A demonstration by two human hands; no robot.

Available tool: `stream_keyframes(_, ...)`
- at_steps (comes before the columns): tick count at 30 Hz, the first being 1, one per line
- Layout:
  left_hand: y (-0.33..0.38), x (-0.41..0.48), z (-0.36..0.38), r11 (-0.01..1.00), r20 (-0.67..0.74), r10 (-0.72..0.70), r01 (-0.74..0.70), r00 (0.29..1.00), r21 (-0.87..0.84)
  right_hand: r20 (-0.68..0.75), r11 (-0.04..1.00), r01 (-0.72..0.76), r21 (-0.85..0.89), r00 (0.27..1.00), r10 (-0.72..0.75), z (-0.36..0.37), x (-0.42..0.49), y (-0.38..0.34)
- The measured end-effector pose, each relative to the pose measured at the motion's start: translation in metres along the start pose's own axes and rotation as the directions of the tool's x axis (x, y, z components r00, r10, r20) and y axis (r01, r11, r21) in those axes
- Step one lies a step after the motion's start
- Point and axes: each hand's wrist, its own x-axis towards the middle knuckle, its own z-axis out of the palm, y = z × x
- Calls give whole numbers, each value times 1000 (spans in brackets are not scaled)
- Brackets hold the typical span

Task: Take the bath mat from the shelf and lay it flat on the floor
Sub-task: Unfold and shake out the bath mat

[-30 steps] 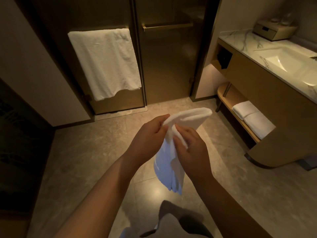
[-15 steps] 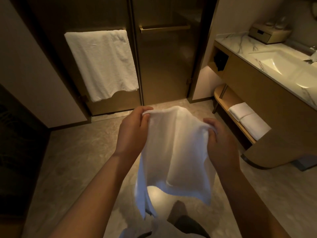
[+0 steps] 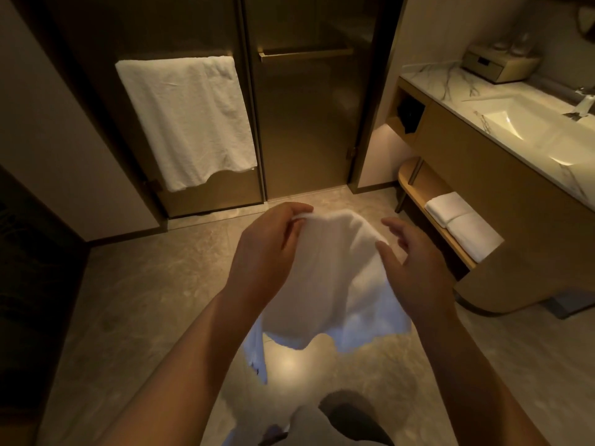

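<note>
Bath mat [image 3: 325, 278] hangs above bare floor [image 3: 145, 300]; left hand [image 3: 267, 252] pinches its top edge, right hand [image 3: 415, 265] spread wide.

A white towel [image 3: 186, 120] hangs on the glass door; sink [image 3: 528, 123] at right.

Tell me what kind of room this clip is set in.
Most likely a hotel-style bathroom: a marble vanity with sink, a white towel hung on a glass shower door, and folded towels on the shelf beneath.
</note>
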Motion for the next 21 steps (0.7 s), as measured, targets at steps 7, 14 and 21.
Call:
stream_keyframes(7,15,-7,9,994,171,107,-107,979,-7,92,970,204,131,972,-217,27,-11,-24)
stream_keyframes(14,10,-9,-1,995,125,102,-102,987,-10,27,954,223,201,972,-233,44,-14,-34)
stream_keyframes(21,3,-12,-3,971,129,-94,119,987,-208,-98,949,243,200,969,-227,34,-7,-48)
